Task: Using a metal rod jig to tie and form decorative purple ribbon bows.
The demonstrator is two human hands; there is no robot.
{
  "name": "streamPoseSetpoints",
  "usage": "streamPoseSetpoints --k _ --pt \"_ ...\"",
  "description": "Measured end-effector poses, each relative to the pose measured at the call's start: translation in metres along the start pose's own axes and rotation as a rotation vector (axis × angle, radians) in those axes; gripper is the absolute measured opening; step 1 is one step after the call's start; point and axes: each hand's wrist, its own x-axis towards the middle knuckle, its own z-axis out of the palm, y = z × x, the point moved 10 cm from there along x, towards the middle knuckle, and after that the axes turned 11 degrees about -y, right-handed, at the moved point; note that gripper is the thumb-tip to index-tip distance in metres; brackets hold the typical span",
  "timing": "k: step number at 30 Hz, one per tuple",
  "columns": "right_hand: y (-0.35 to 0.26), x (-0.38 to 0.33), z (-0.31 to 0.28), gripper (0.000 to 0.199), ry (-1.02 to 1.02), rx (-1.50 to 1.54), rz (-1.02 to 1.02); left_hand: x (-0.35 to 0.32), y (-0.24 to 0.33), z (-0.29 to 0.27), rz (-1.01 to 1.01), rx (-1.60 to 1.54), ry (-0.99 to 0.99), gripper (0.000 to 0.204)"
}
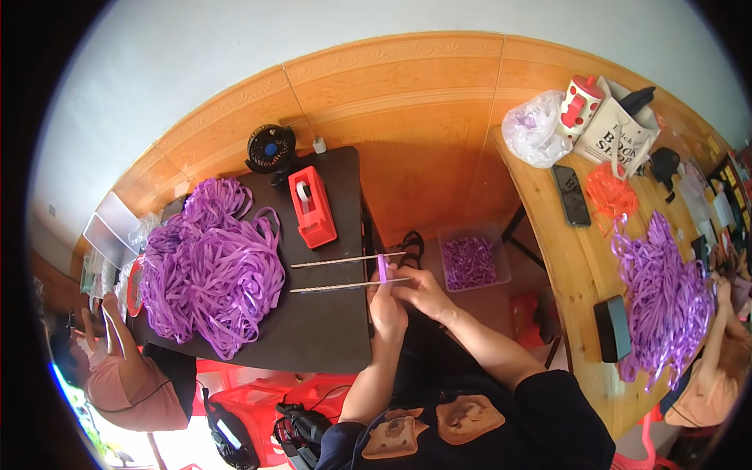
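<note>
Left hand (388, 315) closed on purple ribbon (383, 269) across two thin rods (337, 260), right hand (425, 294) curled alongside, grip unclear

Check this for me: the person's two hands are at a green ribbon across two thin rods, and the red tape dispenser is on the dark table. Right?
Nearly! The ribbon is purple, not green; the head view shows it. The left hand and right hand are at it, across two thin rods, and the red tape dispenser is on the dark table.
</note>
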Motion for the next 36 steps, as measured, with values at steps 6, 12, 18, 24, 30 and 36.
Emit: streamPoseSetpoints --k 6,12,18,24,30,36 --pt "0.013 -0.007 -0.001 0.015 0.073 0.079 -0.026 -0.004 -0.004 -0.012 0.017 -0.016 0.019 0.024" --pt "0.014 -0.008 -0.002 0.013 0.101 0.195 -0.011 -0.004 -0.004 -0.008 0.001 -0.083 0.014 0.025" --pt "0.024 -0.01 -0.003 0.01 0.17 0.22 -0.062 -0.018 0.001 0.004 -0.01 -0.06 -0.022 0.027" --pt "0.014 -0.013 0.019 0.011 0.206 0.278 -0.037 -0.042 0.029 0.032 0.021 0.056 0.05 0.015" --pt "0.001 -0.016 0.033 0.012 0.211 0.336 0.02 -0.045 0.036 0.027 -0.087 0.061 0.078 0.031" --pt "-0.005 -0.019 0.031 0.011 0.293 0.295 0.078 -0.044 0.038 0.025 -0.31 -0.042 0.156 0.032"
